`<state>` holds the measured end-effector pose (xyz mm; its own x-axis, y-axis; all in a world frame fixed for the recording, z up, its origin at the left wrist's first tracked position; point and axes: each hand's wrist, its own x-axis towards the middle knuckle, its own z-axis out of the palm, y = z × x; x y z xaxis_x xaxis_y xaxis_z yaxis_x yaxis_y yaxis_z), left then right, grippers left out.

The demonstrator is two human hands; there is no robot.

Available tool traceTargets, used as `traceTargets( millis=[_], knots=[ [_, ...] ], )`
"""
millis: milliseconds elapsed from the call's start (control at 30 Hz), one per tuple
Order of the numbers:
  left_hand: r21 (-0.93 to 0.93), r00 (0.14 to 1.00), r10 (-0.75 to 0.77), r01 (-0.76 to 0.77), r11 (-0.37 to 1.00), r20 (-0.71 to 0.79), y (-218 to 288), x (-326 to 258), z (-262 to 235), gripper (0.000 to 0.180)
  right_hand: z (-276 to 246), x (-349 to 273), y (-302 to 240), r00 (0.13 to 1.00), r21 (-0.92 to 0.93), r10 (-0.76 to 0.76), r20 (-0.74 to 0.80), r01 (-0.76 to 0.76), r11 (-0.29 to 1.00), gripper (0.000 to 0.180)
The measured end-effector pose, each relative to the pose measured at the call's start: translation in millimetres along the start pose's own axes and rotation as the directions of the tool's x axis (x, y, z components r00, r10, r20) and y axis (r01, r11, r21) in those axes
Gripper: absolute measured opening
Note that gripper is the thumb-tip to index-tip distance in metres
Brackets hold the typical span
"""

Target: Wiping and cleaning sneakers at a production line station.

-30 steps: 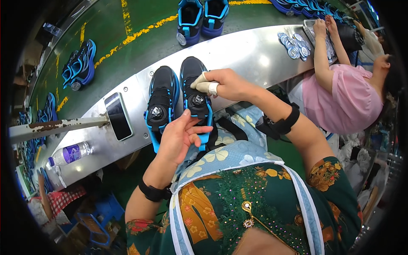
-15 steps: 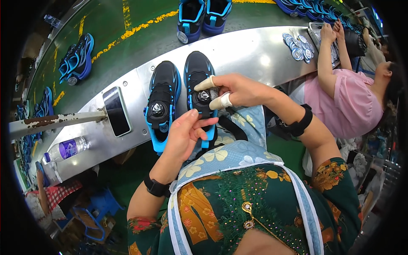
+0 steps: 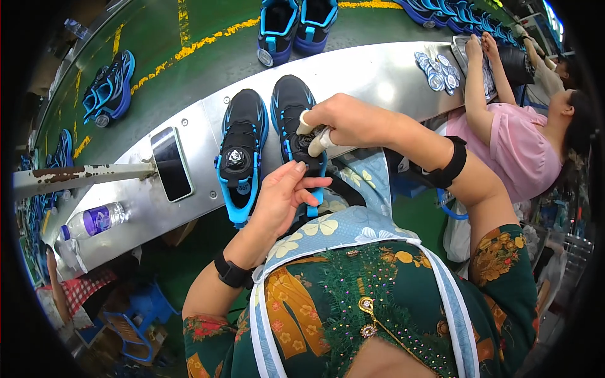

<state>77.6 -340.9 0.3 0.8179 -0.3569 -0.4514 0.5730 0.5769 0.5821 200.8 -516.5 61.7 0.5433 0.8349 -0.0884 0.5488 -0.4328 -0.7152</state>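
Observation:
Two black-and-blue sneakers with round dials on their tongues lie side by side on the metal bench, toes pointing away from me. My right hand (image 3: pixel 353 123), with pale finger cots on thumb and forefinger, pinches the dial (image 3: pixel 304 141) of the right sneaker (image 3: pixel 291 94). At that shoe's collar, my left hand (image 3: pixel 280 192) has its thumb against the top of the tongue, fingers curled around it. The left sneaker (image 3: pixel 242 116) stands untouched, its shiny dial (image 3: pixel 236 159) uncovered. My fingers partly hide the right shoe's opening.
Left on the metal bench (image 3: pixel 208 148) are a phone (image 3: pixel 171 164), a painted metal bar (image 3: pixel 82 175) and a bottle (image 3: pixel 94 220). Round tags (image 3: pixel 436 72) lie at the right, near a co-worker in pink (image 3: pixel 504 145). Another sneaker pair (image 3: pixel 296 28) stands beyond the bench.
My right hand has turned at the wrist, its knuckles rising and its fingers closing more over the dial. My left hand has shifted slightly right.

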Motion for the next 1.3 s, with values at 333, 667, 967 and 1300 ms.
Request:
traceTargets(
  millis=[333, 667, 967, 1300],
  knots=[
    [0.375, 0.999, 0.008, -0.023, 0.927, 0.042, 34.6, -25.9, 7.9, 0.026, -7.5, 5.3, -3.6, 0.999, -0.091, 0.051, 0.019, -0.049, 0.995, 0.027],
    [0.919, 0.769, 0.637, -0.288, 0.270, 0.054, 64.0, -1.0, -47.8, 0.033, 45.5, 77.9, 11.9, 0.999, -0.315, -0.011, -0.038, -0.002, 0.949, 0.047],
    [0.896, 0.907, 0.346, -0.343, 0.281, 0.239, 91.8, 2.1, -53.6, 0.039, 37.5, 84.5, 8.3, 0.992, -0.313, 0.125, 0.000, -0.119, 0.942, 0.045],
    [0.832, 0.944, 0.288, -0.289, 0.473, 0.164, 96.6, 8.6, -64.1, 0.040, 35.1, 82.4, 13.4, 0.993, -0.245, 0.109, -0.036, -0.115, 0.963, 0.046]
  ],
)
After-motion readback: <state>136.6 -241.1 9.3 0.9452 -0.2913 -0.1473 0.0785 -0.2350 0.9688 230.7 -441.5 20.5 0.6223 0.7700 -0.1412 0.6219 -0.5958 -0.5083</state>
